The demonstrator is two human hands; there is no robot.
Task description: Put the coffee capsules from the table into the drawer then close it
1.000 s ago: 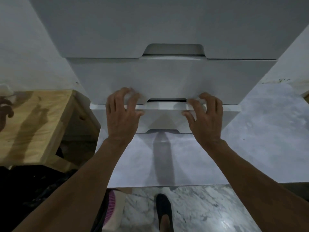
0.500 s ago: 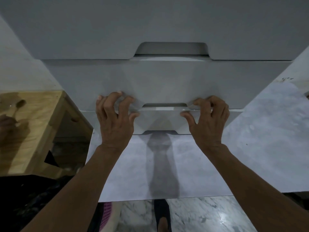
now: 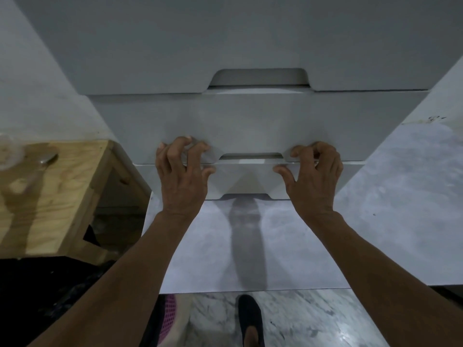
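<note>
Fingers (image 3: 186, 149) of two hands, left hand (image 3: 181, 179) and right hand (image 3: 314, 180), curled, pressing one white drawer front (image 3: 250, 126); light wooden desk (image 3: 57, 191) left.

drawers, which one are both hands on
The middle drawer: left hand and right hand have fingers on its lower edge, flanking its notch. The top and bottom ones are untouched.

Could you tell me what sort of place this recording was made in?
Probably a home room, perhaps a kitchen corner. A white drawer unit stands on a pale surface, both hands on its front; a plywood table sits to the left, above a marble-patterned floor.
</note>
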